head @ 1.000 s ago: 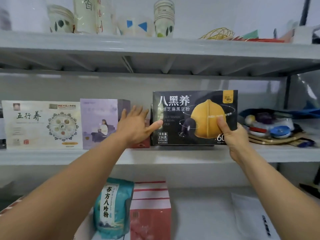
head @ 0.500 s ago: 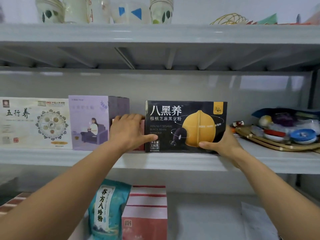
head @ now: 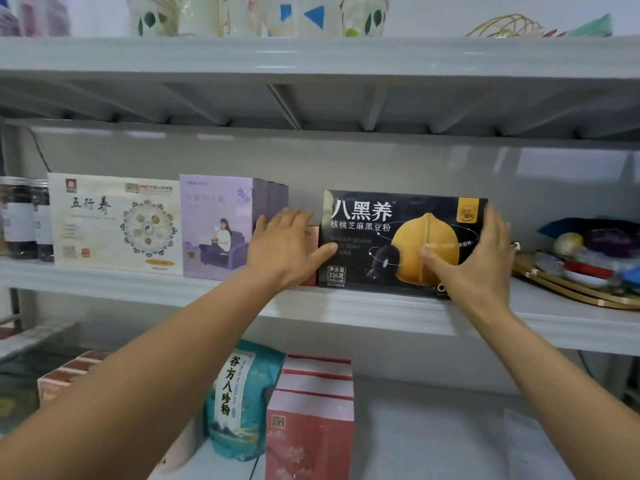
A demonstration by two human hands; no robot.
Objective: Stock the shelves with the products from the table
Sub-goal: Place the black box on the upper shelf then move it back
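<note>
Black cardboard box with a yellow walnut picture (head: 381, 237) stands upright on the grey middle shelf (head: 346, 310). Left hand (head: 284, 247) lies flat, fingers straight, thumb touching its left edge. Right hand (head: 481, 261) spreads straight fingers over its right end.
</note>
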